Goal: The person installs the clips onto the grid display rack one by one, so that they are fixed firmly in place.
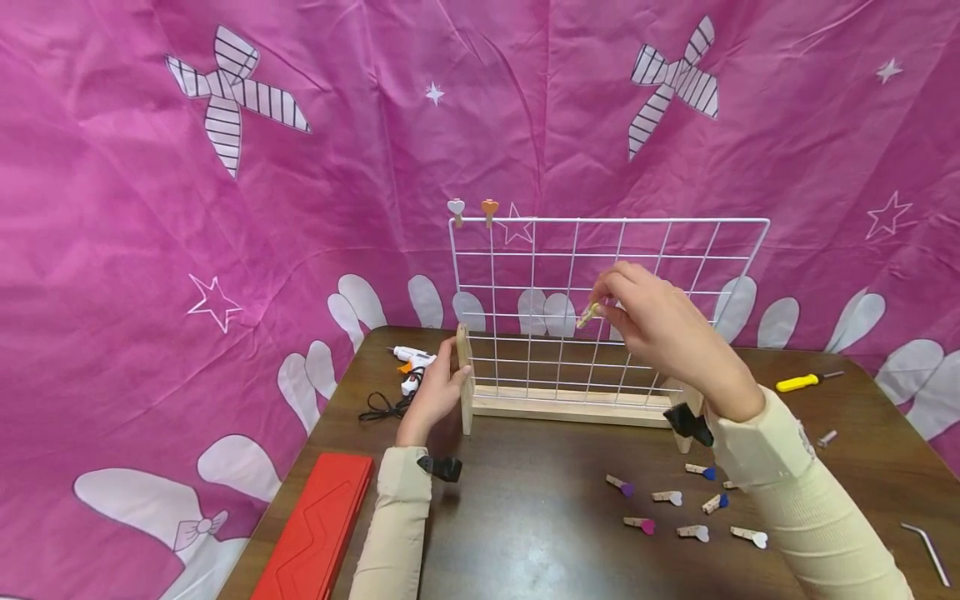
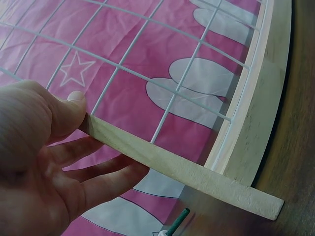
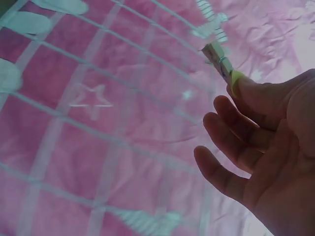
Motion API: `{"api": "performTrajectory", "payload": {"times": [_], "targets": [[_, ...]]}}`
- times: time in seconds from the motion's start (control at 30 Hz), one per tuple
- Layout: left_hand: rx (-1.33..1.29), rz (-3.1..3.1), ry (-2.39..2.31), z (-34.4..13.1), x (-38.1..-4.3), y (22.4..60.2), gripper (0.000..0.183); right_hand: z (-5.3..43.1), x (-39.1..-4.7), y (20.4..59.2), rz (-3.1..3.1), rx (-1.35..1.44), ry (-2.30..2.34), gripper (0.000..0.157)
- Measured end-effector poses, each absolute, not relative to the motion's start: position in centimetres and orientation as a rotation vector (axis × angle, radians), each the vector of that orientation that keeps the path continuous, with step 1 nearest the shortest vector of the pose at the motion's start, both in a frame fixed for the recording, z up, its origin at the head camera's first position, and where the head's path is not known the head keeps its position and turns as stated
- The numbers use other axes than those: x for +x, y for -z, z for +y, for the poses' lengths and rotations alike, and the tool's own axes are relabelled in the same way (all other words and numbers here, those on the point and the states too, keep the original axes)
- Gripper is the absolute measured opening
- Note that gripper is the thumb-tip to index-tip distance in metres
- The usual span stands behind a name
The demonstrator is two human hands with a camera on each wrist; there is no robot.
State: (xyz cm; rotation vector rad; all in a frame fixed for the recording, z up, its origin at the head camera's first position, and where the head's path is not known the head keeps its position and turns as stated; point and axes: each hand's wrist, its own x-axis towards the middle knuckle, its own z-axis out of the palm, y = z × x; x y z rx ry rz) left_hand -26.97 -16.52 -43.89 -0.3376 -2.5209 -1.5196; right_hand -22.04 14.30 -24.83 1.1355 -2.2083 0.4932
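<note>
A white wire grid [image 1: 577,315] stands upright in a wooden base [image 1: 570,406] on the table. My left hand [image 1: 437,392] grips the wooden side post [image 1: 464,379] at its left end; in the left wrist view the thumb lies on one face of the post [image 2: 162,160] and fingers on the other. Between thumb and fingertip my right hand [image 1: 651,321] pinches a small wooden clothespin [image 1: 588,315] with a yellow decoration, in front of the grid. A white-heart clothespin [image 1: 456,210] and an orange-heart clothespin [image 1: 490,210] sit on the grid's top wire at the left.
Several heart clothespins [image 1: 666,497] lie on the table at the front right. A glue gun [image 1: 412,358] with a black cord lies left of the post, and a red case [image 1: 315,525] nearer. To the right are a yellow screwdriver [image 1: 798,383] and a hex key [image 1: 927,553].
</note>
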Motion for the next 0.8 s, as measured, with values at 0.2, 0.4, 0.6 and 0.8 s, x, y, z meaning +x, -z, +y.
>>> {"api": "performTrajectory", "payload": {"times": [0.2, 0.4, 0.6, 0.8], "targets": [[-0.344, -2.511, 1.509, -16.5, -26.8, 43.7, 0.046, 11.8, -22.5, 19.8, -2.127, 1.141, -0.375, 0.011], [-0.359, -2.503, 1.525, -16.4, -26.7, 43.5, 0.047, 9.5, -23.5, 16.3, -2.163, 1.071, -0.238, 0.006], [-0.344, -2.506, 1.515, -16.4, -26.9, 43.5, 0.047, 7.5, -25.4, 14.0, -2.224, 1.014, -0.154, 0.014], [-0.350, -2.502, 1.524, -16.5, -26.5, 43.4, 0.047, 5.7, -27.0, 13.0, -2.269, 1.043, -0.054, 0.009]]}}
